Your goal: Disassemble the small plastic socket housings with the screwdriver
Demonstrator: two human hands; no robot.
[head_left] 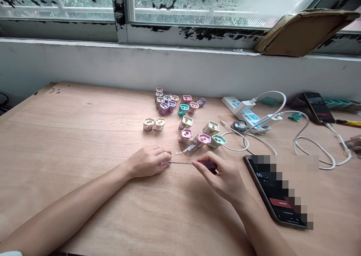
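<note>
Here, the left hand pinches a small pink piece, mostly hidden by its fingers, at the wooden table, while the right hand grips a screwdriver by its dark purple handle, the thin metal shaft reaching to the pink piece. A small metal plate lies just beyond, near a tipped clear case whose contents I cannot make out. Farther back stand see-through sharpener cases with holed lids in pink, cream, purple and green, insides too small to tell. Rightward lie a phone, white cables and a power strip; behind, a pale wall rises to a paint-flaked window with cardboard on its sill
</note>
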